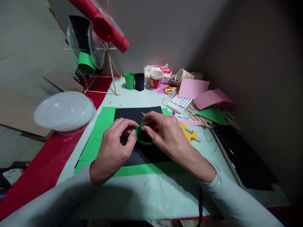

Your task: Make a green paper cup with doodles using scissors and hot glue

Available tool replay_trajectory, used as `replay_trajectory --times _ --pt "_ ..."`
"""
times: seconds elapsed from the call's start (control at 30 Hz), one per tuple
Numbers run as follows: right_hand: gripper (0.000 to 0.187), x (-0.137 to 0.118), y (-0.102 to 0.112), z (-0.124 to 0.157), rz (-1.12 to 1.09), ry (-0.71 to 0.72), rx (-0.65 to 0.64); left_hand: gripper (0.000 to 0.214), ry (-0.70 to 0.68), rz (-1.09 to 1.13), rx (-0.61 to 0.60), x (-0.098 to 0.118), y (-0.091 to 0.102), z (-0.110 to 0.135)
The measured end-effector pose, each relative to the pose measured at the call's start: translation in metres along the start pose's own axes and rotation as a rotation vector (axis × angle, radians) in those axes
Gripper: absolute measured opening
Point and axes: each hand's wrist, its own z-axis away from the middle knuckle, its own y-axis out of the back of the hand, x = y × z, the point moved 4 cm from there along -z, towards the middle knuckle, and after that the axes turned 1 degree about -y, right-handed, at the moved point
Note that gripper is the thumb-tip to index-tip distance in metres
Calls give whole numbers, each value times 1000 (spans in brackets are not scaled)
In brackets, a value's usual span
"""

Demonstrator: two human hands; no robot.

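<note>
Green paper ring [146, 143] observed over the middle of the surface [113, 201], above a black sheet [151, 154], its mouth tilted towards the viewer and dark inside. Its left edge is pinched by the left hand [113, 146], thumb and forefinger drawn together on the rim, the other fingers curled behind. The upper right edge is gripped by the right hand [171, 134], thumb laid along the rim and the forefinger arched above; any gap between the fingers there is small. A pointed metal tip [142, 113] is seen just beyond the right forefinger; whether it is held cannot be told.

The black sheet is laid on green sheets [94, 142]. A yellow tool [189, 132] is partly hidden by the right hand. At the back, a green cup [129, 81], a black cup [139, 82] and a red cup [155, 80] are stood in a row. To the right, white markers [180, 104], pink paper [193, 89] and wooden sticks [194, 114] are heaped together. To the left, a translucent round lid [65, 110] is noted, with a stick frame [111, 72] placed behind, red tubes [104, 28] mounted at its top.
</note>
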Motion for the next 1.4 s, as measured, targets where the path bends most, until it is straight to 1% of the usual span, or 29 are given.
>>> replay_trajectory --times 0.1,0.3,0.47,0.6,0.7,0.8,0.97,1.1,1.17,1.27,1.3,1.33,1.37,1.4 --pt "17 0 -1 -1 -2 13 -1 13 0 -6 -3 0 -1 1" --pt "26 -1 -3 -1 10 26 -26 15 5 -5 -18 -1 -1 1" --pt "28 2 -4 0 21 23 -37 13 17 9 -29 -4 -2 -4" --pt "31 6 -2 -1 17 -6 -48 12 54 33 -113 -5 -3 -14" --pt "28 8 1 -2 31 -43 -74 12 77 27 -204 -2 -2 -22" --pt "25 8 4 -2 38 -61 -75 13 89 -21 -268 0 0 -32" --pt "25 9 10 -4 14 -96 -49 14 89 -102 -313 1 0 -53" --pt "24 12 20 -6 -51 -114 -7 13 42 -92 -311 6 -3 -65" --pt "23 14 26 -7 -99 -122 19 14 15 -30 -278 9 -2 -67" --pt "23 18 33 -7 -194 -130 55 21 34 205 -213 9 -1 -64" --pt "22 20 34 -7 -234 -132 64 26 58 301 -216 8 -2 -61" --pt "22 22 35 -7 -278 -136 71 37 55 380 -240 7 -4 -58" --pt "22 23 35 -7 -322 -141 76 51 53 419 -285 7 -7 -54" --pt "22 25 34 -7 -366 -148 80 60 69 434 -322 5 -10 -51"
